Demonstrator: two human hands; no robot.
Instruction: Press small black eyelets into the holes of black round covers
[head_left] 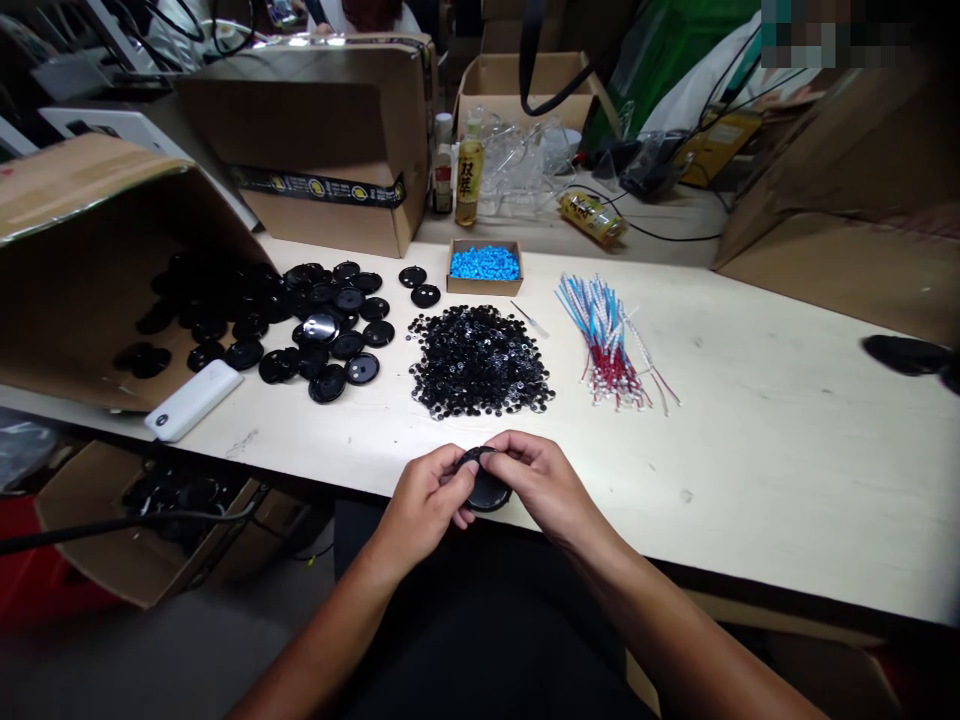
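Note:
At the table's front edge, both my hands grip one round black plastic disc [489, 492]. My left hand [429, 500] pinches its left side, thumb on top. My right hand [541, 482] closes on its upper right side, with the thumb pressing near the top rim. Anything small under the thumbs is hidden. Just beyond my hands lies a heap of small black round parts [480, 362]. Similar black discs [346, 345] are piled to the left. Behind the heap stands a small box [484, 287] of blue pieces [484, 263]. Bundled blue, white and red wires [606, 345] lie to the right.
A tipped cardboard box [82, 190] spills discs at left, near a white power bank [196, 398]. Another carton [322, 150], an upright bottle [470, 175] and a lying bottle [592, 217] are at the back. A box [120, 530] sits below the table's left edge.

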